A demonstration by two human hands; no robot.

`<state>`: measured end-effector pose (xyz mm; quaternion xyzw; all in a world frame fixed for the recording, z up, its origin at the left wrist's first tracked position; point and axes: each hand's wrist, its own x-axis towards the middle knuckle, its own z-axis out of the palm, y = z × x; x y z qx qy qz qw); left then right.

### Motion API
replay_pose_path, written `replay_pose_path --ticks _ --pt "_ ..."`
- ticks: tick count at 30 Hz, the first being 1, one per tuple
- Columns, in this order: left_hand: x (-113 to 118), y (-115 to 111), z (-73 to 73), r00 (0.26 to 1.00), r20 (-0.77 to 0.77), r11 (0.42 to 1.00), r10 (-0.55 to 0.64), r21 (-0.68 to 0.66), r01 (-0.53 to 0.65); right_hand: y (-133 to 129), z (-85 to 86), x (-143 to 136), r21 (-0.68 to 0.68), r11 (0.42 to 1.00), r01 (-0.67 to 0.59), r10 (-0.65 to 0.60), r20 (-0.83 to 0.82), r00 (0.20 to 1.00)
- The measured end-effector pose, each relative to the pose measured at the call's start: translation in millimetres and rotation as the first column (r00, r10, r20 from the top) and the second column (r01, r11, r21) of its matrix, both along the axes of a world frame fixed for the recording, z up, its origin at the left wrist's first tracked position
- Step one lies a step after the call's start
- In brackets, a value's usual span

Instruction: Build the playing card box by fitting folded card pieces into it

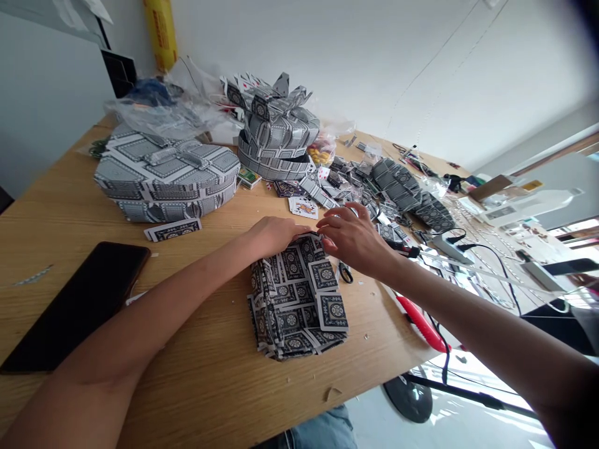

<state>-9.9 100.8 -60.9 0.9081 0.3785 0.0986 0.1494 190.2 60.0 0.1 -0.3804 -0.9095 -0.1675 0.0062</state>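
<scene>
A box folded from black-and-white playing cards [292, 299] rests on the table in front of me, its inside facing up and a few cards sticking out on its right side. My left hand [275, 236] is closed on its far rim, fingers bent over the edge. At the far right corner my right hand [353, 240] has its thumb and fingertips on either side of the rim, the other fingers loosely curled. What lies under the left fingers is hidden. Black-handled scissors [345, 272] lie partly covered just right of the box.
A lidded grey card box [168, 178] and a stacked card piece [278, 128] stand behind. Loose cards [303, 207] and folded pieces spread to the right. A black tablet [82, 305] lies at left. A red-handled tool [423, 324] sits by the table's right edge.
</scene>
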Motion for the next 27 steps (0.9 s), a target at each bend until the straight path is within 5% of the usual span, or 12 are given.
replay_pose_path --ticks 12,27 --pt "-1 -1 6.0 0.998 -0.052 1.0 -0.024 0.007 0.024 -1 2.9 -9 0.01 0.992 0.123 -0.122 -0.088 0.989" --pt "0 -8 8.4 0.994 -0.093 0.994 -0.063 0.082 0.07 -22 1.9 -24 0.152 0.988 0.03 -0.06 0.201 0.978"
